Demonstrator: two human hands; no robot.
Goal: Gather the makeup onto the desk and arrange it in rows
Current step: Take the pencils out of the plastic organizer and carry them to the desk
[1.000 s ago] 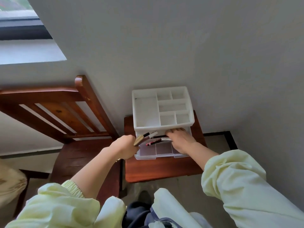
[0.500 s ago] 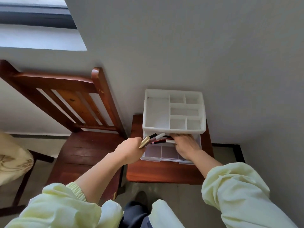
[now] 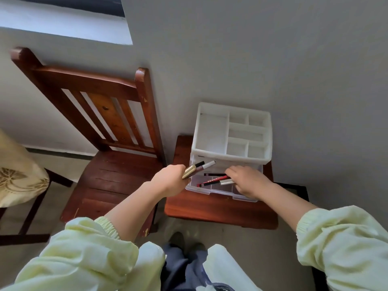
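Gold-capped pens (image 3: 198, 168) clamped in the left grip (image 3: 170, 181), just beside the clear drawer (image 3: 210, 191). Right grip (image 3: 246, 181) down inside it, seemingly pinching red, black and silver sticks (image 3: 214, 179). Lift level, ends bunched, clear of the front wall.

So the organizer (image 3: 231, 131) sits on the little table (image 3: 220, 213), right up against the wall, with the chair (image 3: 117, 175) just left of it. Its drawer (image 3: 210, 191) sticks out toward me. My right hand (image 3: 247, 181) is in it gripping a few pencils (image 3: 214, 179), and my left hand (image 3: 171, 181) holds some tubes (image 3: 197, 168) at the drawer's left edge.
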